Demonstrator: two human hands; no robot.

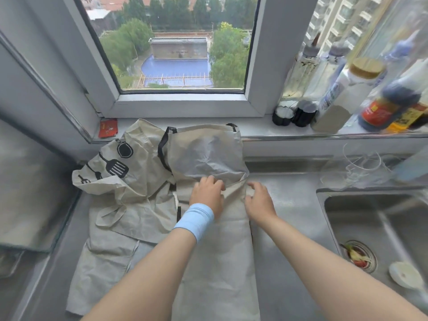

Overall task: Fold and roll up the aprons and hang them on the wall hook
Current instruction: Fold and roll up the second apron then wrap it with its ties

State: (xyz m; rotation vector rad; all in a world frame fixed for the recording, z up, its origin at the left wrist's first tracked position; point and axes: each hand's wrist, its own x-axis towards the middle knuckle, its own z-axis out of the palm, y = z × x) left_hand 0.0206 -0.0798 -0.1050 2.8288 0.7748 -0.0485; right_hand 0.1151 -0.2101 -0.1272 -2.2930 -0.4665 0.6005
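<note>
My left hand, fingers curled, gripped a fold of the plain beige cloth apron with black straps. My right hand, fingers bent, touched its right edge; whether it pinched, I couldn't tell. The apron lay on the grey steel counter, with a beige utensil-printed apron crumpled just left.

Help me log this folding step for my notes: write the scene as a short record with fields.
surface: steel counter beside sink
plain apron: spread lengthwise, bib toward window
printed apron: crumpled, left of it
left hand: fingers curled on plain apron's fold
right hand: touches its right edge, grip unclear
rolled: neither apron yet
</note>
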